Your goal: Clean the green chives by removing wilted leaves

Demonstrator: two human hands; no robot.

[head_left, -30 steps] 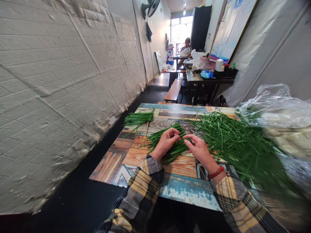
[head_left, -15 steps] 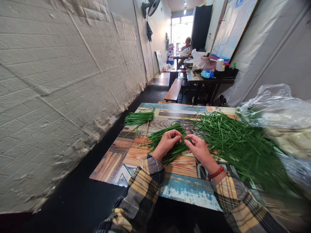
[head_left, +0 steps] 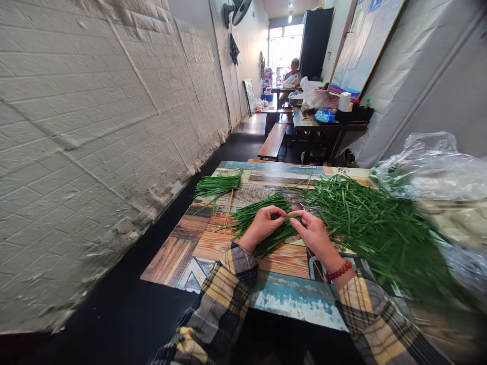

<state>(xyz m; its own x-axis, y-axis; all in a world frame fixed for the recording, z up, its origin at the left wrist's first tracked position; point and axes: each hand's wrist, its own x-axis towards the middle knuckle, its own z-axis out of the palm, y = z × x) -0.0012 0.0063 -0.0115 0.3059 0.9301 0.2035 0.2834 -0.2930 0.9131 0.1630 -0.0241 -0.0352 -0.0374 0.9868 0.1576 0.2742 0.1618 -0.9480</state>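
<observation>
A bunch of garlic chives [head_left: 277, 243] lies on the patchwork-pattern table, partly hidden under both hands. My left hand [head_left: 264, 223] is closed in a pinch over the bunch. From the other side my right hand [head_left: 312, 233] meets it, thumb and forefinger bent, fingertips close to the left ones. Whatever the fingertips hold is too small to make out. Thin tan strands [head_left: 323, 274] run below my right hand towards the table's near edge. Right of that hand spreads a large loose heap of chives [head_left: 353, 213].
Another chive bunch [head_left: 217, 185] lies at the table's far left, beside a tan strip [head_left: 229, 208]. Clear plastic bags [head_left: 437, 172] with pale contents crowd the right side. Beyond are a wooden bench [head_left: 273, 141], a cluttered table [head_left: 304, 120] and a seated person [head_left: 293, 71].
My fingertips have drawn slightly closer together, the right forefinger now reaching the left fingertips. The chive bunches have not visibly moved.
</observation>
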